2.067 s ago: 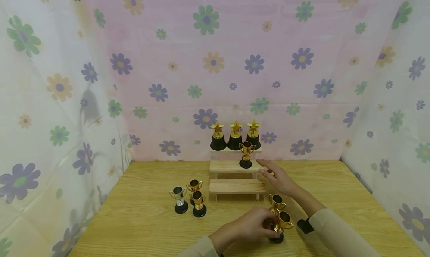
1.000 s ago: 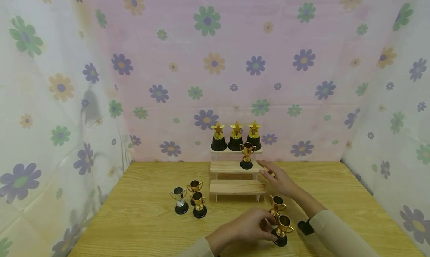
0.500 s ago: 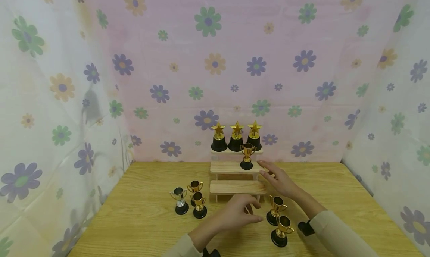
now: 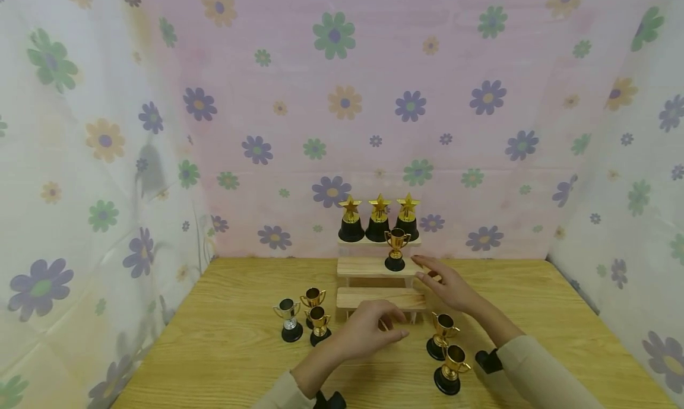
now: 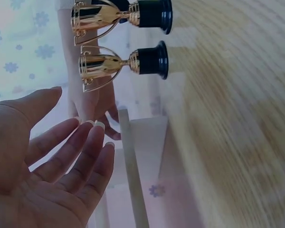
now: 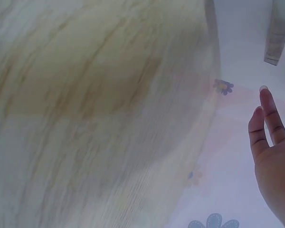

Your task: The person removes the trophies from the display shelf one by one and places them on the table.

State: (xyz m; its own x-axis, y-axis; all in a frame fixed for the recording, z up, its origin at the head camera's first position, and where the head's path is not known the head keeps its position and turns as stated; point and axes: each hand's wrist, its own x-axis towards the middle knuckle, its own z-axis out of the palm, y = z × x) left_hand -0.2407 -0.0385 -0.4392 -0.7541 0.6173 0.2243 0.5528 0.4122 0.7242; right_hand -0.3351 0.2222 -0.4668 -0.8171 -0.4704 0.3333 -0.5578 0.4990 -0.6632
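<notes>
A flowered backdrop (image 4: 291, 213) rose behind a wooden table (image 4: 224, 361) bearing a three-step stand (image 4: 360, 268). The left hand (image 4: 369, 330) hovered before its lowest step, the right hand (image 4: 450, 287) beside its middle step, contact unclear; both had fingers loosely curved, holding nothing. Three star trophies (image 4: 377, 228) lined the top. One gold cup (image 4: 396, 241) stood mid-stand; on the table, two gold cups (image 4: 453, 358) stood right, another gold pair (image 4: 319, 319) left with a silver cup (image 4: 289, 311).

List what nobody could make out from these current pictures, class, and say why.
Head view: part of the base of the left rear gold trophy cup, hidden by the left front gold trophy cup.
Head view: part of the bottom wooden tier, behind the left hand.
Right wrist view: part of the right hand, cut off by the right edge.
</notes>
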